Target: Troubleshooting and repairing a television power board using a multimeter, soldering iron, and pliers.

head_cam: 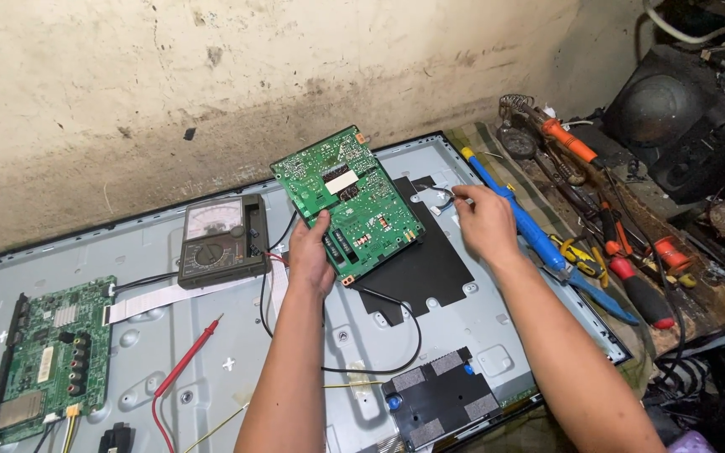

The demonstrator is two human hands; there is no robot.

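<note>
Two hands work over the opened television back panel [169,352]. The left hand [310,252] pinches the lower edge of a green circuit board [347,201], lifted and tilted, its long axis running toward the wall. The right hand [484,220] nips a small white cable connector [440,201] beside the board.

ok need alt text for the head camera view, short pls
A person's left hand lifts a green circuit board off a black sheet on a grey metal panel, while the right hand pinches a small wire connector. An analog multimeter, a second board and hand tools lie nearby.
</note>
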